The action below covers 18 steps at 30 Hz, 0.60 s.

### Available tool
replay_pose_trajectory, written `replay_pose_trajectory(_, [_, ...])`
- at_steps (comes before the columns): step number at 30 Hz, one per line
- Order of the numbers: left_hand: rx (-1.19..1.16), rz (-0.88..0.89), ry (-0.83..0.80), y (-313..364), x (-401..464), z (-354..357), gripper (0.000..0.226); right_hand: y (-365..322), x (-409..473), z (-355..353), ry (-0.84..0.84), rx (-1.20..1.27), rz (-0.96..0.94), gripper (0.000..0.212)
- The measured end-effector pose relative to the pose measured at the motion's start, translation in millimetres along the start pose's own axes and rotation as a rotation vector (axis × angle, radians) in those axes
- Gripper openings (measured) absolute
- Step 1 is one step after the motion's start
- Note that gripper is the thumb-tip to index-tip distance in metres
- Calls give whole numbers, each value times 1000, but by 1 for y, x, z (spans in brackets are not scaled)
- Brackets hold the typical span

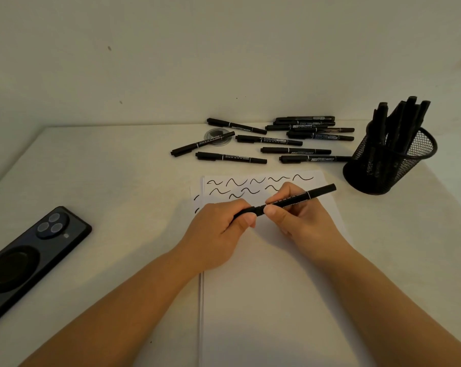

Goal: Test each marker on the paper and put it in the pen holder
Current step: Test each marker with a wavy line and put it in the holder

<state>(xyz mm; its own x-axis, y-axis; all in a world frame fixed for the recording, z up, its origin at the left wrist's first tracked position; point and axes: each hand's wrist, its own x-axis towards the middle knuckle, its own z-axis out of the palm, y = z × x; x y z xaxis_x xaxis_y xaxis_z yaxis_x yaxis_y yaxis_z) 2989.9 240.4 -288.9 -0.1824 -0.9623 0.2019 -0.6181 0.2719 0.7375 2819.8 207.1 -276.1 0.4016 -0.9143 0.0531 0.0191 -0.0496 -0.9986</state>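
Observation:
Both hands hold one black marker (315, 193) level above the white paper (271, 300). My left hand (218, 231) pinches its cap end at the left. My right hand (300, 218) grips the barrel, whose far end points up right toward the pen holder. The paper carries two rows of black wavy test strokes (255, 185) near its top edge. A black mesh pen holder (388, 160) stands at the right with several markers upright in it. Several loose black markers (269, 140) lie on the table behind the paper.
A dark phone (25, 260) lies face down at the left table edge. A small round clear lid (218, 137) sits among the loose markers, under one of them. The pale wall rises just behind the table.

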Motion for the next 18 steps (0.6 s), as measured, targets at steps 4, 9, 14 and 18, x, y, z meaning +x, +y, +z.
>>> replay_pose_trajectory(4, [4, 25, -23, -2, 0, 0, 21, 0, -1, 0, -15, 14, -17, 14])
replay_pose_trajectory(9, [-6, 33, -42, -5, 1, 0, 23, 1, 0, 1, -41, -3, -27, 15])
replay_pose_trajectory(14, [-4, 17, -19, -1, 2, 2, 34, 2, 1, 0, 5, -14, -33, 14])
replay_pose_trajectory(18, [-64, -20, 82, 2, 0, 1, 10, 1, 2, -1, 47, 35, 25, 12])
